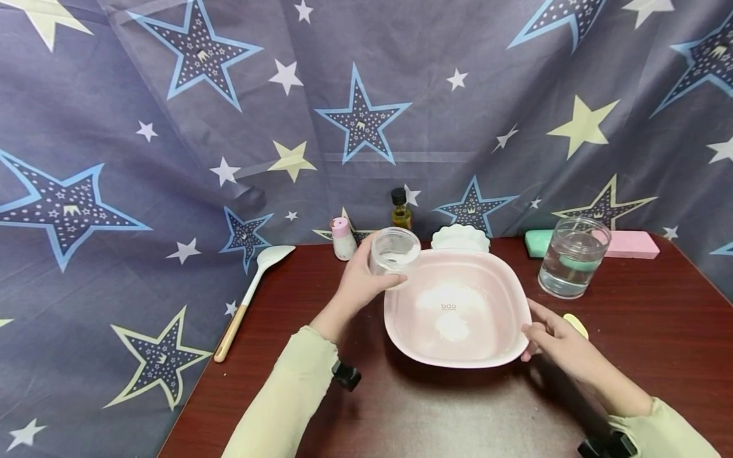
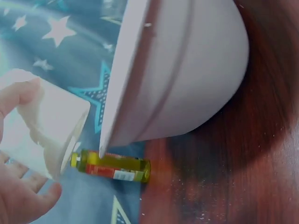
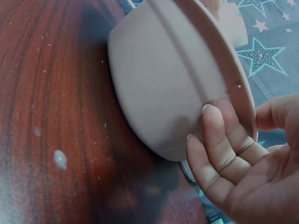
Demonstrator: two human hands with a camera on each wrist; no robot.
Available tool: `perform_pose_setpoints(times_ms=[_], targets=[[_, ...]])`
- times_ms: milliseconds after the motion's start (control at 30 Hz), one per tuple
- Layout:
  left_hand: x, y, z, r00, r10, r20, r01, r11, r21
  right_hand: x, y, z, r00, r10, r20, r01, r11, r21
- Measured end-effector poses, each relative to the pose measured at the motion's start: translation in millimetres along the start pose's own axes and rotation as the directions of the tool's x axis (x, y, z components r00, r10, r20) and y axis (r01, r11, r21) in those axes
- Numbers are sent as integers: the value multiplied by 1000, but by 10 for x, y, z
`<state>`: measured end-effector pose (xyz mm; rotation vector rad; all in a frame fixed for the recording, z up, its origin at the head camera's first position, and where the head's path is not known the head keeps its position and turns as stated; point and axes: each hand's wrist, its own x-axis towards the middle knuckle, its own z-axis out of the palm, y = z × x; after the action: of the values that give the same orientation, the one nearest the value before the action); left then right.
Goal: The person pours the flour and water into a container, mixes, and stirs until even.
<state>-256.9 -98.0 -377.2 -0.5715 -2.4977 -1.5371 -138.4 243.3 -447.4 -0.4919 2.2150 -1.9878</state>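
A pink square basin (image 1: 511, 286) sits mid-table with white powder on its bottom. My left hand (image 1: 362, 282) grips a small clear cup (image 1: 394, 256) dusted white, held over the basin's left rim (image 2: 122, 79); the left wrist view shows the cup (image 2: 44, 128) between thumb and fingers. My right hand (image 1: 552, 339) holds the basin's right edge, fingers (image 3: 219, 135) under the rim against its outer wall (image 3: 159, 88), thumb on the other side of the rim.
A glass of water (image 1: 572, 256) stands right of the basin. Behind are an oil bottle (image 1: 401, 210), a pink-capped shaker (image 1: 343, 238), a white scalloped dish (image 1: 460, 237), green and pink sponges (image 1: 628, 244). A white spatula (image 1: 252, 289) lies at the left edge.
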Motion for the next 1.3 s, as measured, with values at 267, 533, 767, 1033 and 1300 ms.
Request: perform_pose_setpoints(times_ms=[267, 533, 767, 1033, 1300], targets=[[-53, -201, -246, 981, -192, -29, 160, 883, -442, -7, -6, 3, 1000, 6, 2, -6, 1000, 0], [-111, -406, -463, 960, -246, -136, 181, 910, -372, -2, -6, -2, 1000, 0, 7, 0, 1000, 12], [-167, -815, -464, 952, -240, -189, 172, 932, -318, 1, -7, -1, 1000, 6, 2, -6, 1000, 18], [-258, -1055, -437, 947, -269, -174, 204, 925, -319, -6, 4, -8, 1000, 23, 1, -23, 1000, 1], [-368, -892, -444, 952, -277, -133, 223, 921, -320, -7, -7, -6, 999, 34, -2, -34, 999, 2]])
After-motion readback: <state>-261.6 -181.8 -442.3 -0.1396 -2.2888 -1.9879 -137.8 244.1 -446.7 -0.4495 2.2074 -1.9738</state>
